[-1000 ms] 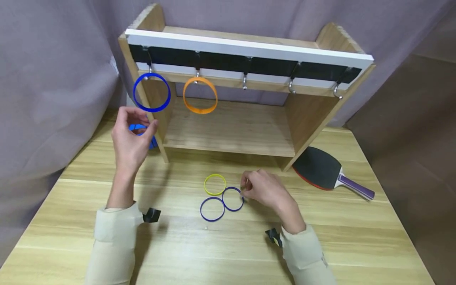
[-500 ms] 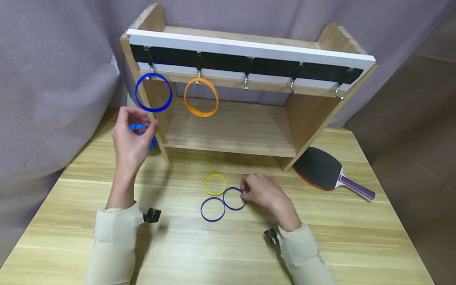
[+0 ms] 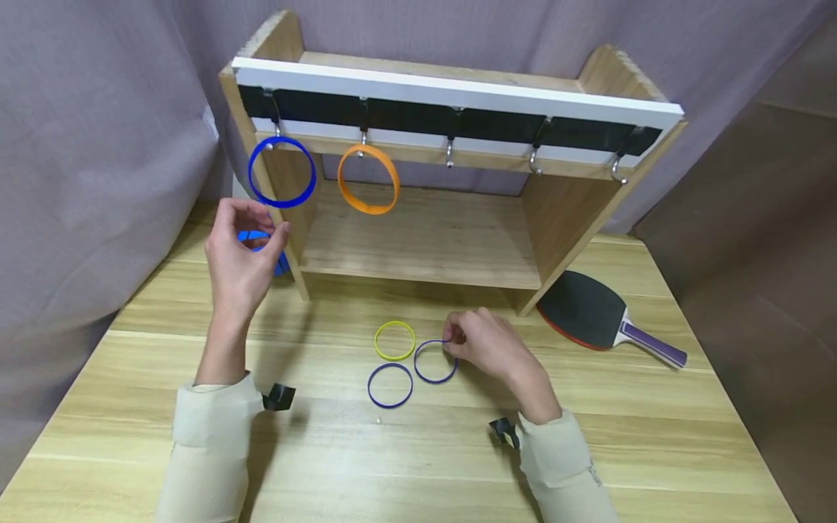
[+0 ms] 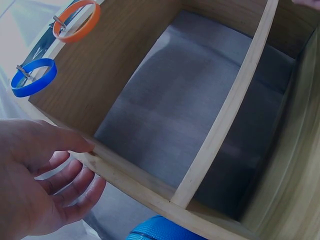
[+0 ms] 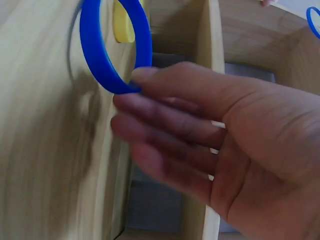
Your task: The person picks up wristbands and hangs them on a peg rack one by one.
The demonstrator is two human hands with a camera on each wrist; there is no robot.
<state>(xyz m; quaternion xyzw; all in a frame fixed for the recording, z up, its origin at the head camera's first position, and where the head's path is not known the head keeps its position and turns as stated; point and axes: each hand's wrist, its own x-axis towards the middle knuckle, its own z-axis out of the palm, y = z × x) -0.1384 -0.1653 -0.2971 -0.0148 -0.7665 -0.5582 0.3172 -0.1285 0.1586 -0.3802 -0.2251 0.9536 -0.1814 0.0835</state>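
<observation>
Your right grip (image 3: 487, 345) pinched a blue ring (image 5: 91, 45) by its rim | your left grip (image 3: 240, 258), loosely spread, hung near the wooden shelf (image 3: 418, 232) | yellow ring (image 3: 395, 359) lay nearby

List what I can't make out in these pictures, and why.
Blue object, head view: partly covered by the left hand and the wooden shelf; in the left wrist view, the bottom edge cuts it off.
Held blue ring, right wrist view: pinched part covered by the right hand.
Paddle, head view: blade partly behind the shelf.
Speck, head view: too small to identify.
</observation>
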